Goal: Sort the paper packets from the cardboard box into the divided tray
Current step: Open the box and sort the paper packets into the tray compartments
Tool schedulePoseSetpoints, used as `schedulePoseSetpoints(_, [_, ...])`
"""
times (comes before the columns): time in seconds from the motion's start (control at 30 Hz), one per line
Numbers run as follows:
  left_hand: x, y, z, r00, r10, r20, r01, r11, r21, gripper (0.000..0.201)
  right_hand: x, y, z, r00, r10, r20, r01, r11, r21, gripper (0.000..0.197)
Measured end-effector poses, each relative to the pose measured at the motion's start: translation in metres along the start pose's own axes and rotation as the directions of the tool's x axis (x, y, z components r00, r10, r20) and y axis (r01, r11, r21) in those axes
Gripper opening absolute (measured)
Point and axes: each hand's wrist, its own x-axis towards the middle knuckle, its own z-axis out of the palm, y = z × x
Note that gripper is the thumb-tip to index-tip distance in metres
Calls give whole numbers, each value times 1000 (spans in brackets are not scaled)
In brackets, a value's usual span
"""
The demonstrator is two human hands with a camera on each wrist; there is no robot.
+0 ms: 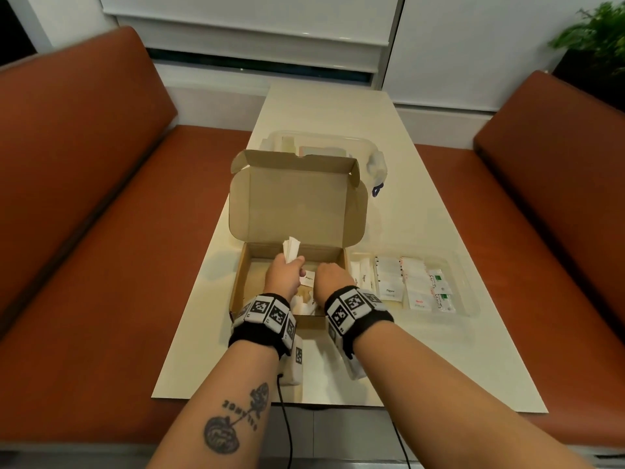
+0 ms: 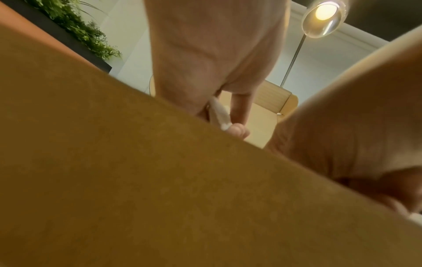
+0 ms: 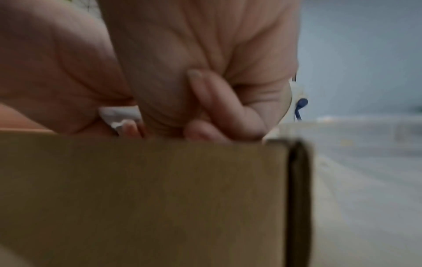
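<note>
Over the left half of the open brown cardboard box [image 1: 287, 252], your left hand [image 1: 282, 277] has its fingers curled round an upright sheaf of white paper packets [image 1: 291, 249]. Loosen that grip and the sheaf could fan out and drop back, mixing kinds you have already gathered. Just right of it, your right hand [image 1: 329, 277] reaches down among the loose white packets on the box floor [image 1: 308, 278]; its fingers look bent, but the wrist view is too blurred to tell whether they pinch anything. Snatching there may lift two packets at once. Further right, the clear divided plastic tray [image 1: 468, 299] beside the box holds rows of packets; a hurried drop could land across a divider.
</note>
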Motion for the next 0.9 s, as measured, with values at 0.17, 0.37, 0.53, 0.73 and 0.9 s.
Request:
schedulePoseSetpoints(0.17, [-4, -5, -4, 1000, -2, -10, 2, 1000, 24, 9, -1, 0, 6, 998, 34, -43, -33, 999, 38, 31])
schedulePoseSetpoints(0.37, [-11, -3, -1, 1000, -3, -11, 3, 999, 38, 12, -5, 7, -3, 983, 116, -141, -78, 965, 252, 31])
schedulePoseSetpoints(0.53, [-20, 11, 18, 997, 49, 51, -51, 998, 48, 27, -23, 27, -21, 944, 61, -323, 103, 879, 466, 26])
schedulePoseSetpoints(0.73, [-27, 25, 52, 997, 80, 11, -81, 993, 83, 18, -46, 50, -31, 900, -66, -432, 232, 910, 344, 17])
schedulePoseSetpoints(0.9, [-32, 32, 70, 990, 137, 15, -138, 985, 105, 26, -44, 74, -31, 894, 77, -441, 165, 859, 484, 9])
